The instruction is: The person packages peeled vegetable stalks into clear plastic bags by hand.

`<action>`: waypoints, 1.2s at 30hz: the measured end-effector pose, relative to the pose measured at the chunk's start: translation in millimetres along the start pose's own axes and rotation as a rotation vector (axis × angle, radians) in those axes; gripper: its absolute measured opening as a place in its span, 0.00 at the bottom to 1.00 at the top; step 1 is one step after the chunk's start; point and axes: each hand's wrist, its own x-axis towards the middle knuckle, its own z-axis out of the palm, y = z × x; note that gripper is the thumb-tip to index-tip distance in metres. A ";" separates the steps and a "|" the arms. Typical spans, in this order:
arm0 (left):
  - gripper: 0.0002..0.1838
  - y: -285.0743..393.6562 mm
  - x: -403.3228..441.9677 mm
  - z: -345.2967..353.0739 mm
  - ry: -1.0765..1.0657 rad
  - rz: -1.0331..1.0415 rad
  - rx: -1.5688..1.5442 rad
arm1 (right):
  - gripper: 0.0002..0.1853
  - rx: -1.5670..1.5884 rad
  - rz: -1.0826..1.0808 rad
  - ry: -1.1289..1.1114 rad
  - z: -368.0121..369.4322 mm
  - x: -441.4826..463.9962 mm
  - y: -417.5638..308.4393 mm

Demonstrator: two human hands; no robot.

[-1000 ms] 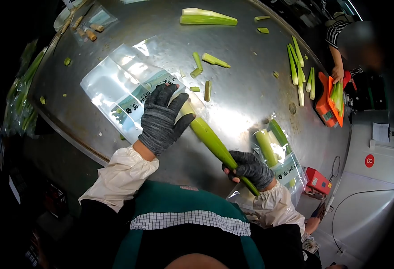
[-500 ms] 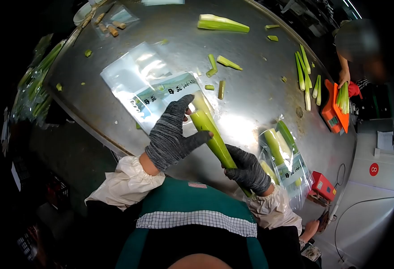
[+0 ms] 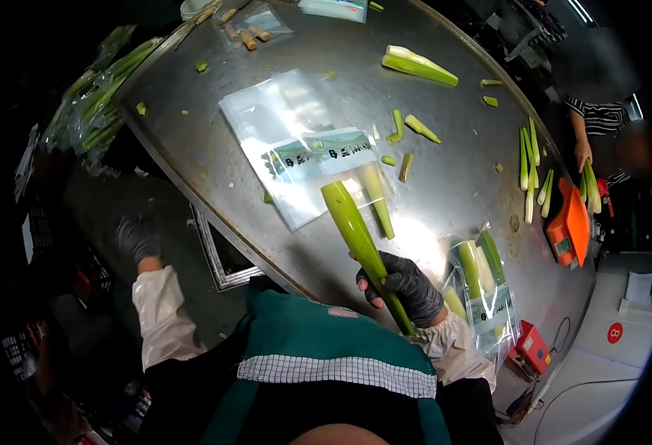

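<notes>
My right hand (image 3: 407, 285), in a dark grey fingerless glove, is wrapped round the lower part of a long green water bamboo shoot (image 3: 355, 231). The shoot slants up and left, its cut top over the table's near side. My left hand (image 3: 139, 236), gloved alike, is off to the left above the floor, away from the shoot. Motion blurs its fingers, so their shape is unclear. Beyond the held shoot, clear printed bags (image 3: 277, 141) lie flat, with another peeled shoot (image 3: 376, 194) at their right corner. Packed shoots in a bag (image 3: 485, 285) rest beside my right wrist.
Trimmed pieces (image 3: 421, 128) and a pale-green shoot (image 3: 422, 67) lie across the metal table (image 3: 214, 141). At right, a co-worker's hand (image 3: 583, 153) holds stalks near an orange scale (image 3: 570, 226). A red device (image 3: 533, 347) stands lower right. Bagged greens (image 3: 103, 96) lie at left.
My left hand has left the shoot and swung left over the floor. The right hand keeps its hold. The view has shifted left, and the co-worker's stalks have come off the scale.
</notes>
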 end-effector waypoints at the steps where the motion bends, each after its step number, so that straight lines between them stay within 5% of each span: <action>1: 0.24 -17.7 -1.4 -2.5 -0.010 0.053 -0.101 | 0.35 -0.022 -0.006 -0.011 -0.6 2.0 1.7; 2: 0.24 -15.6 -3.1 -7.0 -0.011 0.052 -0.100 | 0.35 -0.040 -0.011 -0.022 -0.3 3.4 3.6; 3: 0.21 -8.4 -9.6 -14.5 0.028 -0.170 -0.812 | 0.35 -0.038 -0.004 -0.024 -0.2 4.7 4.7; 6: 0.19 32.7 -30.0 -47.3 0.055 0.292 0.006 | 0.33 -0.106 0.025 -0.092 3.2 12.5 5.0; 8: 0.23 86.0 -47.7 -83.1 0.105 0.284 -0.536 | 0.33 -0.098 0.048 -0.103 12.4 19.0 4.7; 9: 0.25 112.8 -57.0 -111.1 -0.249 0.181 -0.857 | 0.33 -0.104 0.061 -0.122 15.5 22.4 5.2; 14: 0.35 165.8 -69.2 -136.9 -0.178 0.803 -0.849 | 0.32 -0.180 0.147 -0.135 34.7 31.1 1.8; 19: 0.33 175.1 -55.5 -87.2 -0.046 0.491 -0.809 | 0.33 -0.342 0.095 -0.119 40.5 27.1 4.9; 20: 0.33 162.7 -35.5 -85.4 0.243 0.441 -0.241 | 0.33 -0.288 0.104 -0.126 38.2 24.3 5.7; 21: 0.30 135.4 -21.7 -50.4 0.225 0.309 0.148 | 0.33 -0.290 0.103 -0.120 35.7 20.9 6.8; 22: 0.30 96.6 -0.5 3.5 0.143 0.217 0.154 | 0.33 -0.227 0.121 -0.117 31.7 18.3 8.0; 24: 0.32 77.3 5.5 -53.6 -0.225 0.003 0.338 | 0.33 -0.159 0.127 -0.098 22.6 16.2 8.4; 25: 0.38 40.9 10.0 -35.6 -0.075 0.119 0.473 | 0.33 -0.113 0.156 -0.113 17.1 16.7 9.8; 27: 0.36 42.5 3.7 -90.6 -0.171 -0.240 0.234 | 0.33 -0.062 0.183 -0.117 8.1 17.9 16.2; 29: 0.21 -56.2 17.8 -12.3 -0.033 -0.162 0.173 | 0.32 0.208 0.212 -0.175 1.9 19.5 21.9; 30: 0.19 -44.4 10.0 -28.8 0.161 -0.174 0.318 | 0.32 0.207 0.206 -0.164 -2.9 19.1 22.8; 31: 0.15 -78.2 5.8 -13.6 0.067 -0.205 -0.009 | 0.32 0.247 0.211 -0.176 -8.0 18.6 23.0; 33: 0.18 -109.3 -0.5 7.7 -0.211 -0.313 0.233 | 0.32 0.284 0.211 -0.185 -17.6 16.7 23.0; 36: 0.20 -169.1 -18.8 60.2 -0.193 -0.246 0.204 | 0.32 0.308 0.167 -0.128 -26.6 7.1 24.3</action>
